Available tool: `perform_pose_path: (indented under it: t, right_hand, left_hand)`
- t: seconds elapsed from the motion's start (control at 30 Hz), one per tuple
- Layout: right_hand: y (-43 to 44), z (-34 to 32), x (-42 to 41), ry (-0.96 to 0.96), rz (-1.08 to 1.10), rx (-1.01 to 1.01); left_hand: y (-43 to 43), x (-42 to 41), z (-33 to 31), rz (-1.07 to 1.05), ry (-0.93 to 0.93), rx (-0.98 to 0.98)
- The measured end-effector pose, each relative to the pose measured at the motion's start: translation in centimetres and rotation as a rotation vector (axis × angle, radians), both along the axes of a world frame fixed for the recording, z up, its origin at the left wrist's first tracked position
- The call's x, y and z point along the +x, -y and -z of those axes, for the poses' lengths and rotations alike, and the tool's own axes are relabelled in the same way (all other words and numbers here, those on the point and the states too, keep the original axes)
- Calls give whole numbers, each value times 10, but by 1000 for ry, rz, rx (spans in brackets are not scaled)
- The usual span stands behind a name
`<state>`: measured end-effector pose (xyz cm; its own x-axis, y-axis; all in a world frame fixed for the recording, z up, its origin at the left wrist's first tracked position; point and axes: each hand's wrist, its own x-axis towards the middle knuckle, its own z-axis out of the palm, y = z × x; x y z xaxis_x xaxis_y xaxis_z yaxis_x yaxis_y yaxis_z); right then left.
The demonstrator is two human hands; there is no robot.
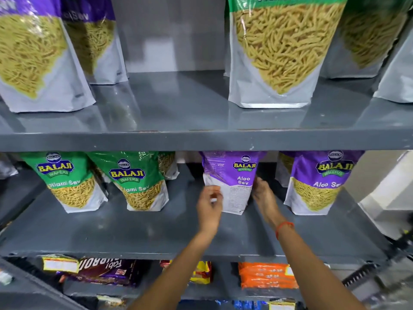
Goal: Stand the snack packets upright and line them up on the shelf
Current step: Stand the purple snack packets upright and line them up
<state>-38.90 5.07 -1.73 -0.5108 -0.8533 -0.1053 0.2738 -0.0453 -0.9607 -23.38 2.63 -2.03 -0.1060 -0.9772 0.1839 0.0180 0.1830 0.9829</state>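
Two hands grip a purple Aloo Sev packet standing upright on the grey middle shelf. The left hand pinches its left edge; the right hand clasps its right side. Green packets stand to its left, another purple packet to its right.
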Motion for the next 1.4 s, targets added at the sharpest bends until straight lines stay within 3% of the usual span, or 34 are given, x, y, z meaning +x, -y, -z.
perform_pose_path:
  t: [0.1,0.2,0.43,0.53,0.63,0.73,0.87,0.97,1.1,1.17,1.27,1.4]
  right_hand:
    - [-3,10,7,-73,42,23]
    - [-13,25,13,-127,83,27]
    - [-20,51,64,129,99,-18]
    - [-24,47,67,166,88,18]
    - [-26,44,47,119,176,34]
    - [-16,32,18,-19,240,33]
    - [8,10,9,2,29,-42]
    - [14,23,18,-6,28,-57]
    - [6,23,31,-3,122,-20]
    - [5,20,33,-6,133,19]
    - [-3,14,35,-162,385,51]
    - [-20,-3,32,-614,599,-33]
  left_hand:
    - [-25,-15,11,177,68,65]
    - [-29,-15,15,136,64,82]
    - [-19,-13,7,80,90,79]
    - [-1,-15,6,9,200,64]
    - [23,-7,8,84,292,77]
    - [46,13,3,330,184,174]
    - [64,32,-4,624,-6,407]
    - [54,28,4,475,-121,414]
    - [43,26,10,403,-140,392]
    - [44,27,10,406,-90,351]
    - [28,27,4,348,88,195]
    - [-9,16,-4,135,435,-337]
